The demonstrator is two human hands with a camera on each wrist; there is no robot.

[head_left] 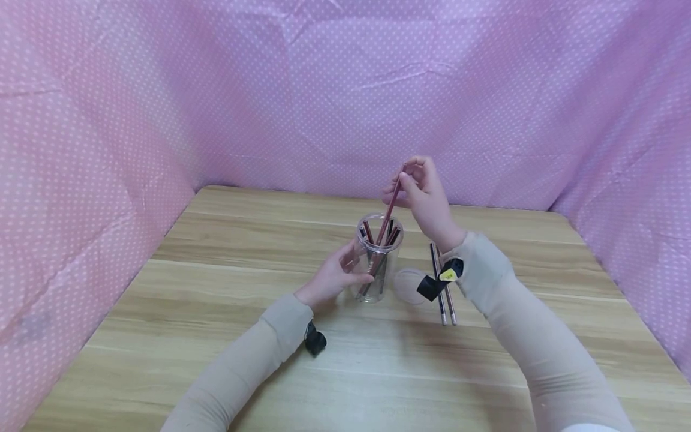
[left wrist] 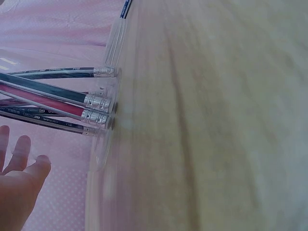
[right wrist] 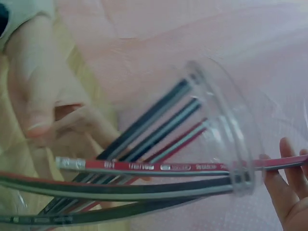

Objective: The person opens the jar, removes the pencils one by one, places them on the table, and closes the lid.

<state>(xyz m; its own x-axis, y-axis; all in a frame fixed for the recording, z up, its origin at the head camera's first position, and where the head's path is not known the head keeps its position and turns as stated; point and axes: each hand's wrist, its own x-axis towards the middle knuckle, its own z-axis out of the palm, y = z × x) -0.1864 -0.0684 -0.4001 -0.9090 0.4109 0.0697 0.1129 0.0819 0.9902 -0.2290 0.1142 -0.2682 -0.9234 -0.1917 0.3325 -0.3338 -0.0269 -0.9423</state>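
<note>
Likely light and stiff, the slim red pencil with the silver-banded end [head_left: 393, 203] may feel slightly slippery; I'd pinch it near its top, as the right hand [head_left: 426, 201] does. It leans toward one o'clock, lower part inside the clear plastic jar [head_left: 392, 259]. At eight o'clock, the left hand [head_left: 336, 276] cups that jar, which I judge tippy, between thumb and fingers.

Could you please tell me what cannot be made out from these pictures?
Head: part of the two loose pencils, behind the black wrist camera.
Head: the right edge of the clear lid, behind that camera.
Left wrist: the upper ends of pencils in the clear cup, cut off at left.
Right wrist: the held red pencil's far end, cut off at right.
</note>
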